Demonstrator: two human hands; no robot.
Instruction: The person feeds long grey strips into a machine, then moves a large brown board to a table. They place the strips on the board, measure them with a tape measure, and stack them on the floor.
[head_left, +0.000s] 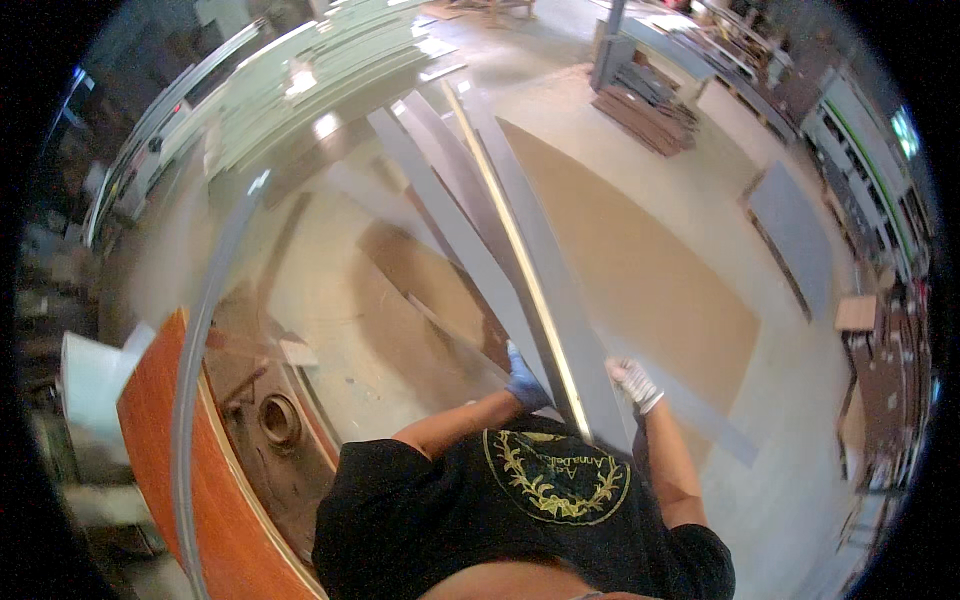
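Observation:
Long grey board strips (548, 255) stretch away from my body, with a narrow pale-yellow edge (523, 265) running lengthwise among them. My left hand (524, 384), in a blue glove, grips the left side of these strips near my waist, thumb upward. On the opposite side, my right hand (634, 385), in a white striped glove, is closed on the right-hand edge. Another grey strip (450, 215) angles off to the left of the yellow edge. The fingers under the boards are hidden, and motion blurs parts of the strips.
A large brown sheet (640, 260) lies beyond my right hand. At left stand an orange-brown curved panel (185, 430) and a long grey bar (200, 340). Stacked pale boards (310, 75) fill the far left; dark brown pieces (645, 110) are piled at the back right.

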